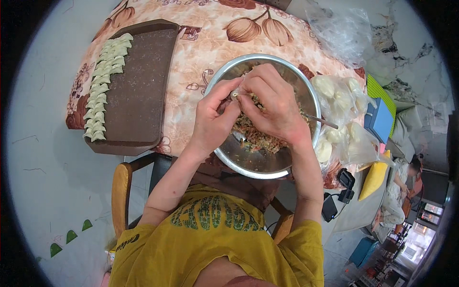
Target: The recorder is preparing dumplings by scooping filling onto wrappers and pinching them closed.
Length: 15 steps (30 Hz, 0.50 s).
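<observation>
I pinch one dumpling with both hands' fingers; a row waits upper left, much filling remains.

Clear plastic bag of white wrappers right of bowl; crumpled empty clear bag beyond.

A home dining or living area: a round table under a floral tablecloth, a wooden chair, a metal bowl of filling, a brown tray lined with folded dumplings, and a pale marble-patterned floor.
</observation>
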Available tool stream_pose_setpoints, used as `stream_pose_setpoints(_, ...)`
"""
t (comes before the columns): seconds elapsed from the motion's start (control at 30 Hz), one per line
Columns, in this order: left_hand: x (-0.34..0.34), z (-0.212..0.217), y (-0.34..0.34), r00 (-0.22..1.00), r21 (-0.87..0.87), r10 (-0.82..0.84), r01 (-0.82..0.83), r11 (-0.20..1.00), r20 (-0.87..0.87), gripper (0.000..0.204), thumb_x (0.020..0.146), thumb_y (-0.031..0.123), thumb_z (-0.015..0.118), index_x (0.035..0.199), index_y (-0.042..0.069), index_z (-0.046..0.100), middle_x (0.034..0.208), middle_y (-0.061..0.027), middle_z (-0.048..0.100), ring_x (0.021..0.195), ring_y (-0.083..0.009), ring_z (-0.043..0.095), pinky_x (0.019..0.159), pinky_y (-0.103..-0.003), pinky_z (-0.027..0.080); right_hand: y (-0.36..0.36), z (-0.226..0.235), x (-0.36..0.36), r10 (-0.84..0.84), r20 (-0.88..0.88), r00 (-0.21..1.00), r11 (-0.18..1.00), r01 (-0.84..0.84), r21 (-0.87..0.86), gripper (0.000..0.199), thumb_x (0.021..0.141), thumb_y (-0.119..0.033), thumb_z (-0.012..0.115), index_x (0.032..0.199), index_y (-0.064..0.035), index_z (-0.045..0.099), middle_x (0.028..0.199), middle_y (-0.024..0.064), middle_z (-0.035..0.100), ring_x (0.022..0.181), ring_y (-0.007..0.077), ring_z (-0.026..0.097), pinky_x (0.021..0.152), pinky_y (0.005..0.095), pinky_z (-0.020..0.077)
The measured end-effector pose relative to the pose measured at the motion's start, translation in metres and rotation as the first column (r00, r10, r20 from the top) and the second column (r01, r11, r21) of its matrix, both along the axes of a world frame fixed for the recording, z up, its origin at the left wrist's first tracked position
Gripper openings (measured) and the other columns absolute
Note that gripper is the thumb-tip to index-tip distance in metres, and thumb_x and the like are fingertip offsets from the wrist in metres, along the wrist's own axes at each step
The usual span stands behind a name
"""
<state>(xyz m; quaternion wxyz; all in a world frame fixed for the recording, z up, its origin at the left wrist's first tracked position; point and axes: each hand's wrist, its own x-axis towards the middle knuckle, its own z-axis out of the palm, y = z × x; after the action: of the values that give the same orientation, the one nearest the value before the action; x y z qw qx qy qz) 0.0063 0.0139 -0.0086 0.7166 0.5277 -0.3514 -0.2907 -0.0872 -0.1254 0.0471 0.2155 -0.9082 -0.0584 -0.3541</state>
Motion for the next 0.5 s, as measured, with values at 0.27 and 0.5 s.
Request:
stream_pose_setpoints(0.27, 0.0010, 0.0042, 0.0016, 0.999, 0.031, -0.003, 0.002, 1.000, 0.042, 0.041, 0.091, -0.008, 0.054, 0.131, -0.004, 0.061, 0.110, 0.0012, 0.060, 0.079, -0.0018, 0.048, 0.067, -0.017, 0.040, -0.0011, 0.0003, -0.0018, 0.018, -0.026, 0.999, 1.000, -0.018, -0.001, 0.019, 0.074, -0.002, 0.069, 0.092, -0.0026, 0.060, 0.086, 0.0110, 0.055, 0.080, 0.0311, 0.057, 0.068, 0.0402, 0.0478)
stream_pose_setpoints(0.5, 0.0009, -0.0031, -0.0011, 0.995, 0.010, 0.011, -0.012, 1.000, 0.094, 0.043, 0.090, -0.008, 0.054, 0.133, -0.004, 0.060, 0.111, -0.0028, 0.062, 0.083, -0.0047, 0.052, 0.067, -0.020, 0.043, 0.0056, 0.0049, -0.0012, -0.027, -0.010, 1.000, 0.998, 0.027, 0.053, 0.019, 0.074, -0.003, 0.070, 0.091, -0.0029, 0.061, 0.088, 0.0109, 0.056, 0.082, 0.0313, 0.059, 0.068, 0.0401, 0.0484)
